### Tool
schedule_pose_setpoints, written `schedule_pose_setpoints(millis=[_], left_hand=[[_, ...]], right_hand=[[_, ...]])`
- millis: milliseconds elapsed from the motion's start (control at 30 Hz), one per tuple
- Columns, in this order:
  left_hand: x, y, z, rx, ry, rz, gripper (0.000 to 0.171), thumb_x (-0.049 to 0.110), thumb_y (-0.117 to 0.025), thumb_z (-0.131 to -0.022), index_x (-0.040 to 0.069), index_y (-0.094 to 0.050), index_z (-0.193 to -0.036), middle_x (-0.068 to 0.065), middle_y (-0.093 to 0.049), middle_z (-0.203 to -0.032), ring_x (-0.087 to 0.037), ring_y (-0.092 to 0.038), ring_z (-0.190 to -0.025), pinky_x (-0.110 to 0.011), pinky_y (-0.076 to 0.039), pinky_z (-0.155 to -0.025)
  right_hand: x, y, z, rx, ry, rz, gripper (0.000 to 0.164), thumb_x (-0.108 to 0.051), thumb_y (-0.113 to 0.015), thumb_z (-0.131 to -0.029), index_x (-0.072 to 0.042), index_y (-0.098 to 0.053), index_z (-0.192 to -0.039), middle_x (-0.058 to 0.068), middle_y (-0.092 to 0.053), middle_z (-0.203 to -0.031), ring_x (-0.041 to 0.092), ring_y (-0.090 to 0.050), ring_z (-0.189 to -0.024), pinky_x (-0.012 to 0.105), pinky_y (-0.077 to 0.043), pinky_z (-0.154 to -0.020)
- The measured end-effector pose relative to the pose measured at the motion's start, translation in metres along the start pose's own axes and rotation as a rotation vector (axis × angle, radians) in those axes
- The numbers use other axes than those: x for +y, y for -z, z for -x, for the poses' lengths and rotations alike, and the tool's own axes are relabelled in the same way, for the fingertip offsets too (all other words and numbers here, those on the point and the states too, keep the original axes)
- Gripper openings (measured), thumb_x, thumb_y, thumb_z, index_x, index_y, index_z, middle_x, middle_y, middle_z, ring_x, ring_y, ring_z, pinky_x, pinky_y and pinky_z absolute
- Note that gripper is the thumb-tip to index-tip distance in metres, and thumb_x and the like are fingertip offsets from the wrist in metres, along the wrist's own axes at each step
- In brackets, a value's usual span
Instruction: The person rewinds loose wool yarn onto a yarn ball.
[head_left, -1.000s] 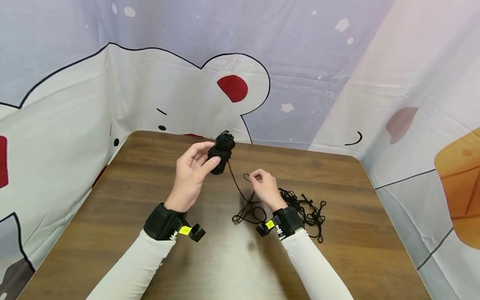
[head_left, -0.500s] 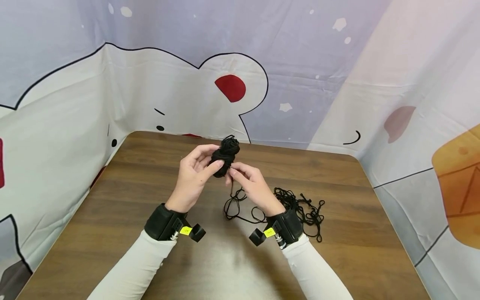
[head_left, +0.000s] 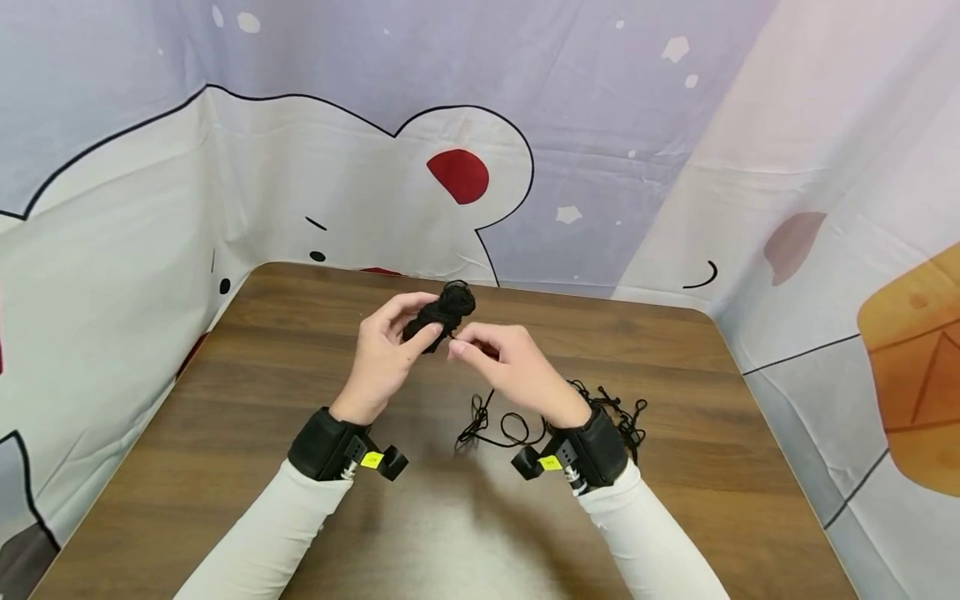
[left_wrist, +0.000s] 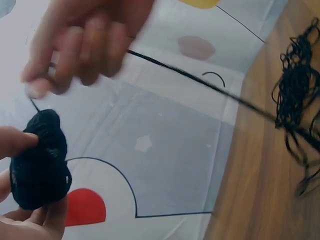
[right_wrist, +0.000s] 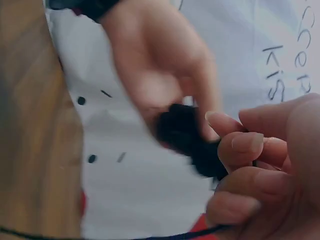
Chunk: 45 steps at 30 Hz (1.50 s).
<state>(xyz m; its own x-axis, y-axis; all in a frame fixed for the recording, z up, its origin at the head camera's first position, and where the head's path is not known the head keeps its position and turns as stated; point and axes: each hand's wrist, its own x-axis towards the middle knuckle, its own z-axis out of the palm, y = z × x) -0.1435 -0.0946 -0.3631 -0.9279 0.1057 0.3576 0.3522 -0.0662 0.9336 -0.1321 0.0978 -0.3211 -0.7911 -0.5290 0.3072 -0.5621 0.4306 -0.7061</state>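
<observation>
A small bundle of wound black cord (head_left: 454, 305) is held up above the table by my left hand (head_left: 381, 354), thumb on the near side and fingers behind. Close beside it on the right, my right hand (head_left: 517, 367) pinches the cord's running strand between thumb and fingers. In the left wrist view a short piece of strand (left_wrist: 34, 104) links the bundle (left_wrist: 41, 165) to the pinching fingertips. From the back of that hand the cord (left_wrist: 200, 80) runs on toward the table. The right wrist view has the bundle blurred.
Loose loops of cord (head_left: 480, 425) lie on the wooden table (head_left: 300, 400) below my hands. A tangled heap of the same cord (head_left: 626, 421) lies to the right, partly behind my right wrist. A printed cloth (head_left: 360, 183) hangs along the table's back and sides.
My right hand has come up and left to the bundle with the strand, then shifted slightly rightward. The bundle has tilted further in my left hand. The loose loops on the table have shifted.
</observation>
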Motion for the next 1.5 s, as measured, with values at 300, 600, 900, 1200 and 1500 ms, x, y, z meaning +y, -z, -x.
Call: schedule_pose_setpoints(millis=[300,600,900,1200,1500], left_hand=[[-0.001,-0.001,0.007,-0.227,-0.039,0.014,0.036,0.004,-0.071,-0.086,0.005,-0.06,-0.12,-0.009,-0.063,-0.118,-0.015,-0.06,-0.108,-0.019,-0.051,-0.091],[0.006,-0.001,0.01,-0.281,-0.06,0.172,0.036,-0.001,-0.071,-0.084,-0.001,-0.057,-0.118,-0.006,-0.063,-0.115,-0.02,-0.06,-0.11,-0.024,-0.052,-0.094],[0.003,-0.001,0.006,-0.039,-0.05,0.214,0.037,0.0,-0.067,-0.088,-0.001,-0.054,-0.122,-0.006,-0.057,-0.121,-0.019,-0.058,-0.114,-0.023,-0.052,-0.095],[-0.003,0.0,0.005,0.091,-0.025,0.018,0.04,0.008,-0.071,-0.087,0.0,-0.056,-0.123,-0.006,-0.059,-0.118,-0.017,-0.06,-0.107,-0.017,-0.051,-0.088],[-0.001,-0.007,0.012,-0.179,-0.066,0.029,0.034,0.002,-0.071,-0.086,0.003,-0.059,-0.117,-0.01,-0.06,-0.115,-0.018,-0.06,-0.102,-0.018,-0.052,-0.087]], right_hand=[[-0.004,0.032,-0.03,0.028,0.065,0.006,0.01,-0.024,-0.068,-0.091,-0.017,-0.071,-0.085,-0.003,-0.061,-0.068,0.01,-0.048,-0.059,0.022,-0.04,-0.055],[0.048,0.019,-0.028,-0.053,-0.128,-0.439,0.005,-0.007,-0.064,-0.089,-0.009,-0.069,-0.089,-0.005,-0.066,-0.076,0.006,-0.055,-0.065,0.021,-0.048,-0.061],[0.06,-0.02,-0.004,-0.07,-0.096,-0.501,0.029,-0.017,-0.053,-0.1,0.01,-0.065,-0.103,-0.007,-0.048,-0.065,0.002,-0.04,-0.056,0.016,-0.035,-0.051],[0.017,-0.008,0.004,-0.094,0.007,-0.145,0.019,-0.023,-0.056,-0.099,-0.015,-0.071,-0.093,-0.004,-0.056,-0.07,0.007,-0.042,-0.057,0.021,-0.038,-0.052],[0.001,0.035,-0.02,-0.012,0.015,-0.122,0.011,-0.024,-0.065,-0.093,-0.016,-0.071,-0.087,0.0,-0.063,-0.072,0.011,-0.046,-0.057,0.023,-0.039,-0.054]])
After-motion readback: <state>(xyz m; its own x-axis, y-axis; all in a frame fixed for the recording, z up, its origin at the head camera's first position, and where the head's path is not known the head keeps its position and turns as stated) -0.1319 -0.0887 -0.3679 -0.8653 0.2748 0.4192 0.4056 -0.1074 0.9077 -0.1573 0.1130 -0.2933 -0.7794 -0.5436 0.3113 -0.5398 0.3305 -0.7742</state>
